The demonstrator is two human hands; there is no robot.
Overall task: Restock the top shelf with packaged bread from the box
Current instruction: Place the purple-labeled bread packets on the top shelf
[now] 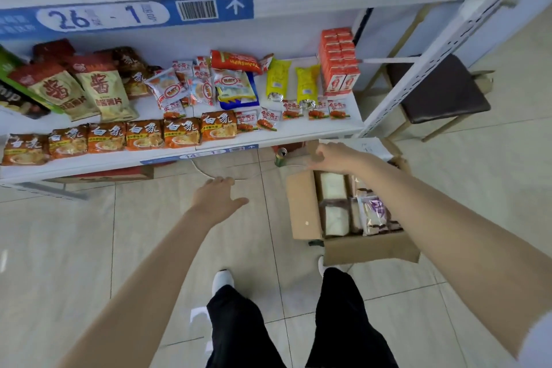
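Observation:
An open cardboard box point(304, 209) stands on the tiled floor at the right, in front of my feet. Inside lie several packaged breads point(333, 188), some pale and one in a purple-and-white wrapper point(373, 212). My right hand point(331, 157) hovers over the box's far edge, fingers loosely curled, with nothing in it. My left hand point(216, 196) is held out over the floor to the left of the box, fingers apart and empty. The top shelf's front edge point(298, 6) with a blue label runs across the top of the view; its surface is hidden.
The lower shelf point(298, 128) holds noodle packs, snack bags, yellow packets and orange cartons point(337, 60). A green can point(280, 156) stands on the floor behind the box. A dark-seated stool point(439, 89) sits right of the white shelf upright point(442, 54).

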